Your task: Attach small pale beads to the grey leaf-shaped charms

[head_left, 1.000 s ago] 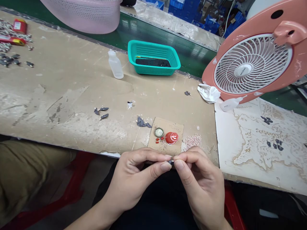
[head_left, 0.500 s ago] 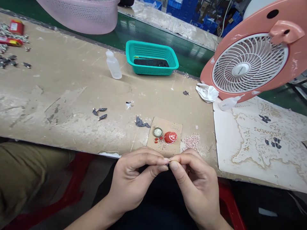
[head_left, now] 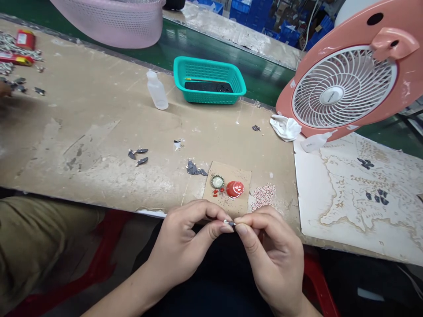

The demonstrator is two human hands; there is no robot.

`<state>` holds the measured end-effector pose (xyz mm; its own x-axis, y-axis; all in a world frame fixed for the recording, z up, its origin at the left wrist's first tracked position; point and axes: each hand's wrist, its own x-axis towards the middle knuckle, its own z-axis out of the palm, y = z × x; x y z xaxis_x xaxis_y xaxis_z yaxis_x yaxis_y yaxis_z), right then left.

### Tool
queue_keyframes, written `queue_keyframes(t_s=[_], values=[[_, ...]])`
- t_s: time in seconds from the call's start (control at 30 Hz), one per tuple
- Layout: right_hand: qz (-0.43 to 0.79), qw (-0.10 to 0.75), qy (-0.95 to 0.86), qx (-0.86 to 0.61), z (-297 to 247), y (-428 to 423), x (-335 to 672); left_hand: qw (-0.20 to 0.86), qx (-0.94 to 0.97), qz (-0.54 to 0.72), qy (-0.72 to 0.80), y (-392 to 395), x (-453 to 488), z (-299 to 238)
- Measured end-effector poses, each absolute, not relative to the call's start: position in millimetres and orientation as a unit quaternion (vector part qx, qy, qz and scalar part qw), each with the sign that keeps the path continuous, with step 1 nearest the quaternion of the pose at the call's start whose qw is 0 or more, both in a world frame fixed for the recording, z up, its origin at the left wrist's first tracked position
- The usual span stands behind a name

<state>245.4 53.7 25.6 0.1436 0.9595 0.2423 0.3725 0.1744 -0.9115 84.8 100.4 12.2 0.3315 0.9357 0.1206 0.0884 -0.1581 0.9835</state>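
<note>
Between my fingertips is a small dark grey piece with a white end (head_left: 230,223), held just in front of the table edge. My left hand (head_left: 191,246) pinches it by the white end with thumb and forefinger. From the other side, my right hand (head_left: 272,251) pinches at its tip; whether a tiny part sits in those fingers is hidden. Just beyond lies a cardboard square (head_left: 228,207) bearing a glossy red blob (head_left: 235,189) and a bottle cap (head_left: 217,182). Tiny pinkish beads (head_left: 264,196) are heaped to its right, and similar grey pieces (head_left: 194,168) to its left.
A pink fan (head_left: 333,94) stands at the right beside a map-printed sheet (head_left: 313,189). Further back are a teal basket (head_left: 209,96) with a phone and a translucent bottle (head_left: 157,91). Another person's blurred hand (head_left: 4,90) reaches in at the far left.
My left fingers have shifted, so the grey piece with its white end now shows between my hands. Another person's hand has come in at the left edge.
</note>
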Motion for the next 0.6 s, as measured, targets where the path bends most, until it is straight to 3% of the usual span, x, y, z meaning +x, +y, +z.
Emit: queue_keyframes(t_s=[0.33, 0.6], values=[[0.272, 0.512, -0.629, -0.518, 19.9, 48.6, 250.6, 0.355, 0.738, 0.486, 0.305, 99.3, 86.5, 6.7], [0.287, 0.527, -0.637, -0.484, 13.3, 46.2, 262.4, 0.330, 0.748, 0.523, 0.241, 101.3, 80.9, 8.6]])
